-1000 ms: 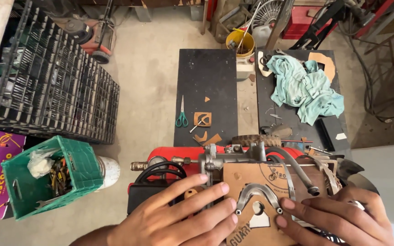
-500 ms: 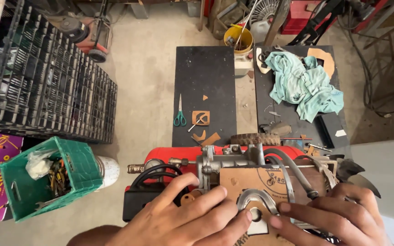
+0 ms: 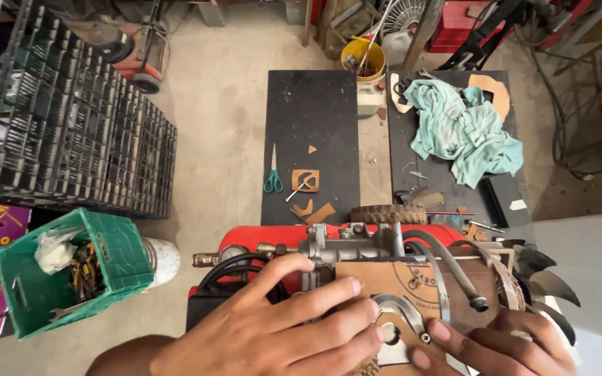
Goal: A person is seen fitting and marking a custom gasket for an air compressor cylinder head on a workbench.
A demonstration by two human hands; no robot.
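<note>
Lower centre of frame: left hand (image 3: pixel 287 334) laid flat, fingers spread wide, palm pressing a brown cardboard sheet (image 3: pixel 398 278) against a grey metal pump housing (image 3: pixel 346 247); grip closed on nothing, a flat press only. Lower right: right hand (image 3: pixel 496 348), fingertips bearing on the same sheet beside a curved metal bracket (image 3: pixel 402 310) with a screw at its end; whether it pinches anything cannot be told, the palm being cut off by the frame edge. Behind the housing: red tank (image 3: pixel 273 237), black hoses (image 3: pixel 447 261), a small treaded wheel (image 3: pixel 388 214). Centre: black mat (image 3: pixel 311 118) on the concrete floor, carrying green-handled scissors (image 3: pixel 272 174) and cardboard offcuts (image 3: pixel 306 181), one with an opening already cut. Upper right: teal rag (image 3: pixel 465 132) on a second mat, yellow bucket (image 3: pixel 363 59) just beyond. Left: black plastic crates (image 3: pixel 64 132); lower left, green crate (image 3: pixel 57 278) of tools. Step judged in hand: the sheet is being held to the housing face, apparently to take its outline for a gasket. The next move would call for a steady sheet while the shape is marked or pressed.
</note>
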